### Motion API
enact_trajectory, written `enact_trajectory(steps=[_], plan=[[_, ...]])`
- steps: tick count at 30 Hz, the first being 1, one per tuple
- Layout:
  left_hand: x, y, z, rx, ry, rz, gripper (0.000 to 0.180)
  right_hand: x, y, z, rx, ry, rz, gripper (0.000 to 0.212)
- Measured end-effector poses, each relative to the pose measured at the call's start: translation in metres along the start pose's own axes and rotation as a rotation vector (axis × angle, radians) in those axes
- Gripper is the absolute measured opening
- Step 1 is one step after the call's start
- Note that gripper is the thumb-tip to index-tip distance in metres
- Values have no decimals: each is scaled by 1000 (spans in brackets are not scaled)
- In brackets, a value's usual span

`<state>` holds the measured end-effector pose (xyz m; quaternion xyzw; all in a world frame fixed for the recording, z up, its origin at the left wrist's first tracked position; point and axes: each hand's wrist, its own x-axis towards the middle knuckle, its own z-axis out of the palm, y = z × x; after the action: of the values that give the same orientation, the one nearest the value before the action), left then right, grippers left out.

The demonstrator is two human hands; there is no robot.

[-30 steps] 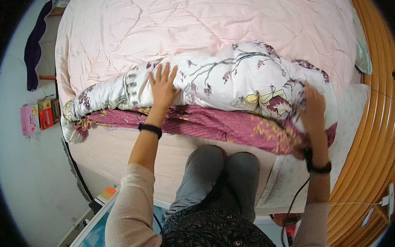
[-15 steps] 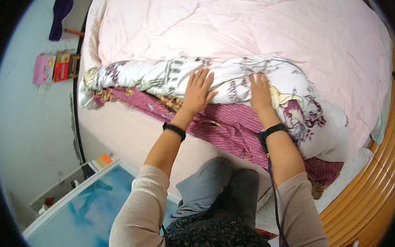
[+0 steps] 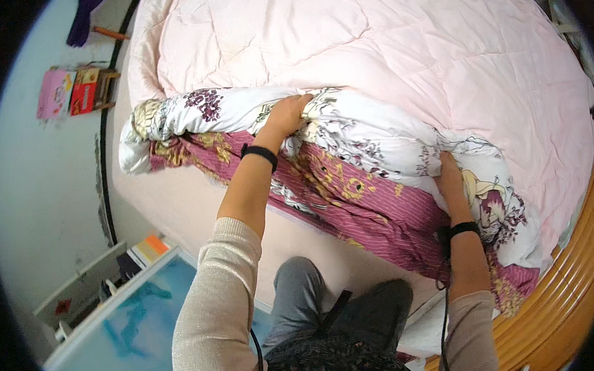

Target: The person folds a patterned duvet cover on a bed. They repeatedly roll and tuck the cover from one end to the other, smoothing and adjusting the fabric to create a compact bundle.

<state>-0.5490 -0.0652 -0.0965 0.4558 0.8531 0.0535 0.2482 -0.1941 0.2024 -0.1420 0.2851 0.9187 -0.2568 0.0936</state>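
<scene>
Far left, a pink box (image 3: 55,93) and a red box (image 3: 85,91) sit side by side at the wall (image 3: 44,174). The rolled floral quilt (image 3: 369,140), white with a magenta striped face nearest the person, lies along the near edge of the bed (image 3: 175,193). Left hand (image 3: 285,117): fingers curled over the roll's top; grip cannot be determined. Right hand (image 3: 450,176): against the roll, fingertips hidden in folds; grip cannot be determined.
</scene>
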Motion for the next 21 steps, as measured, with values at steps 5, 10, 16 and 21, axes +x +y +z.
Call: enact_trajectory(steps=[5, 10, 16, 21], plan=[[37, -30, -2, -2, -156, 125, 55, 2, -8, -5, -17, -19, 60, 53], [18, -26, 14, -62, 71, 97, 54, 6, 2, 21, -166, 51, 140, 45], [11, -20, 26, -52, 52, -18, 53, 10, -62, -11, -278, -195, 310, 53], [11, -27, 35, -117, 197, 24, 57, 0, -249, 16, 81, 248, -232, 76]])
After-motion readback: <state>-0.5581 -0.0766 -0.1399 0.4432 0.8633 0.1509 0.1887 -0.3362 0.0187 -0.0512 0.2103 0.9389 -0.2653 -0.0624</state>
